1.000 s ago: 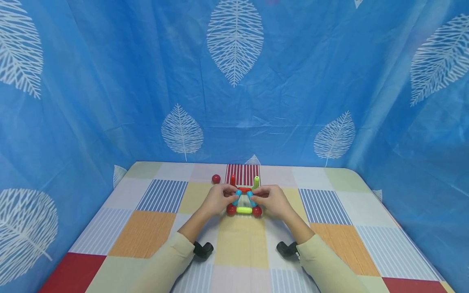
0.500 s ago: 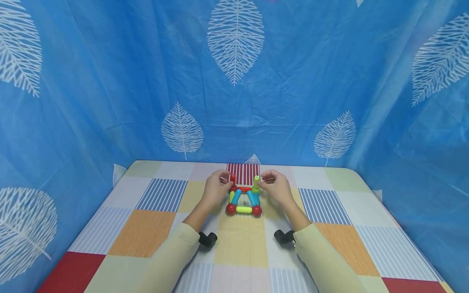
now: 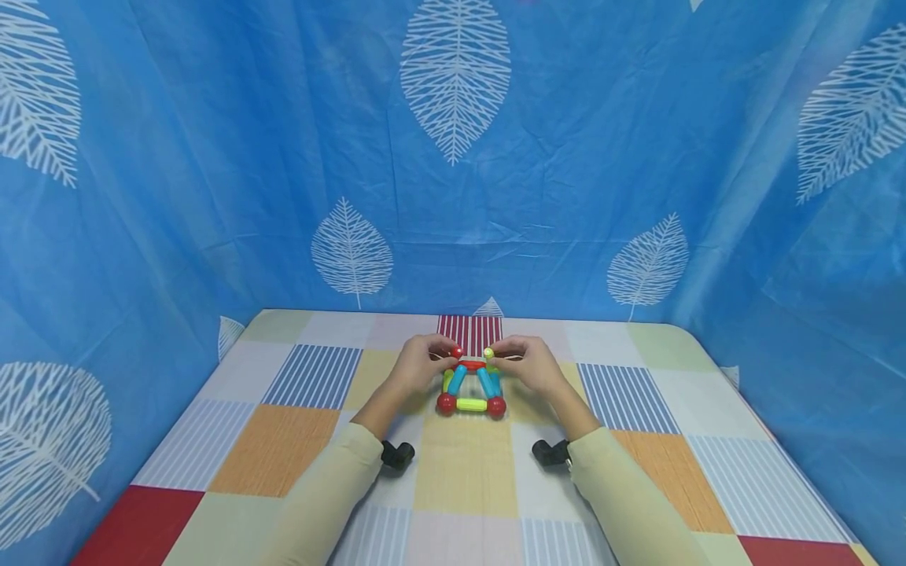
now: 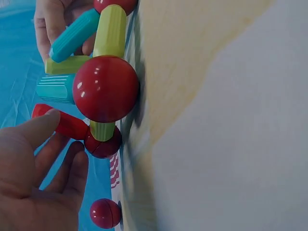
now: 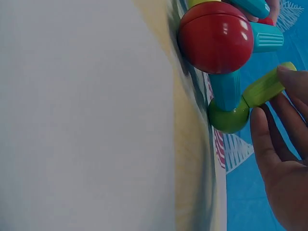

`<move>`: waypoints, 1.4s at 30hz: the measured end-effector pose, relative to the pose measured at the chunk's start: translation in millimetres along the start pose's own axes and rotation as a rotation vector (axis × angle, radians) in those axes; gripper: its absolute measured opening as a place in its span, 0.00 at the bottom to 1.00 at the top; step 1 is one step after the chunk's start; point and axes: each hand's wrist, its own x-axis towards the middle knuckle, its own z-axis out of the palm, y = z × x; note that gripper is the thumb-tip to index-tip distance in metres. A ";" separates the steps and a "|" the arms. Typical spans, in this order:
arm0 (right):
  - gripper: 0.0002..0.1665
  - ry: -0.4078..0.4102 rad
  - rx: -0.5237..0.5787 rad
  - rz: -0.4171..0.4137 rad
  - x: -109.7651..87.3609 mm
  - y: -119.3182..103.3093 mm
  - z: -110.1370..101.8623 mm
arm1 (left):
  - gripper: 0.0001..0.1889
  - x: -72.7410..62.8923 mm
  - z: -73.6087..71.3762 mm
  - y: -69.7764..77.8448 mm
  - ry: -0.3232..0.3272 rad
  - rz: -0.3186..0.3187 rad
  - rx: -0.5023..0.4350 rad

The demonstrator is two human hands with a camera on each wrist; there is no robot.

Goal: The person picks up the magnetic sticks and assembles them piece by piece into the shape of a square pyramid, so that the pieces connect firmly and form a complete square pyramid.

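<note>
A frame of magnetic rods and balls lies on the table. Two red balls, one left (image 3: 447, 404) and one right (image 3: 496, 407), mark its near corners with a yellow-green rod (image 3: 471, 406) between them. From these corners two blue rods, a left one (image 3: 458, 380) and a right one (image 3: 486, 383), slant up. My left hand (image 3: 419, 365) pinches a red rod (image 4: 71, 126) standing on the far-left red ball (image 4: 103, 144). With thumb and fingers, my right hand (image 3: 529, 366) holds a yellow-green rod (image 5: 264, 87) on the far-right green ball (image 5: 229, 116). Both rods tilt inward.
A loose red ball (image 4: 105, 213) sits beyond my left hand, hidden in the head view. Across the back of the frame lies a red rod (image 3: 472, 365). The patchwork tablecloth (image 3: 467, 464) ends at a blue leaf-patterned curtain (image 3: 510, 259).
My hands have left the blue rods, which now lean inward untouched, and moved to the far red and yellow-green rods. Those two stood upright before and now tilt toward each other.
</note>
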 end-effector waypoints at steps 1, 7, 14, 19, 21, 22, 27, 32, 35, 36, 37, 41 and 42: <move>0.15 -0.018 0.003 -0.011 -0.3 -0.2 -0.1 | 0.12 0.0 -0.2 0.3 -0.007 0.013 0.009; 0.15 -0.072 0.010 -0.052 -0.9 -0.1 1.2 | 0.12 1.5 0.9 -0.8 -0.039 0.081 0.046; 0.15 -0.079 -0.001 -0.063 -1.8 -0.8 1.9 | 0.11 1.9 1.4 -0.3 -0.057 0.084 0.074; 0.14 -0.075 -0.016 -0.053 -0.6 -0.4 2.8 | 0.12 1.5 0.7 0.7 -0.061 0.086 0.099; 0.14 -0.076 -0.017 -0.044 -0.4 -0.4 2.7 | 0.12 1.4 0.6 1.3 -0.062 0.087 0.101; 0.14 -0.077 -0.017 -0.041 -0.5 -0.5 2.4 | 0.12 1.3 0.5 1.4 -0.064 0.086 0.102; 0.16 -0.066 -0.003 -0.016 -4.5 0.2 0.0 | 0.13 0.0 -3.2 -2.3 -0.058 0.065 0.075; 0.16 -0.009 -0.002 0.047 -15.1 -0.4 -3.6 | 0.14 0.6 -16.4 -7.7 0.021 0.006 0.054; 0.15 0.002 -0.001 0.081 -23.2 -2.2 -4.4 | 0.14 3.5 -26.7 -9.8 0.088 -0.009 0.069; 0.15 -0.001 0.006 0.097 -26.0 -3.0 -4.4 | 0.14 4.7 -29.7 -10.7 0.105 -0.015 0.073; 0.15 0.000 0.015 0.118 -28.3 -3.6 -4.1 | 0.14 5.9 -32.4 -11.8 0.120 -0.022 0.078; 0.16 -0.008 0.059 0.202 -39.1 -7.1 -2.6 | 0.16 10.8 -38.4 -18.0 0.144 -0.077 0.096; 0.17 -0.014 0.075 0.226 -41.9 -8.5 -2.0 | 0.16 12.0 -38.6 -20.2 0.145 -0.098 0.096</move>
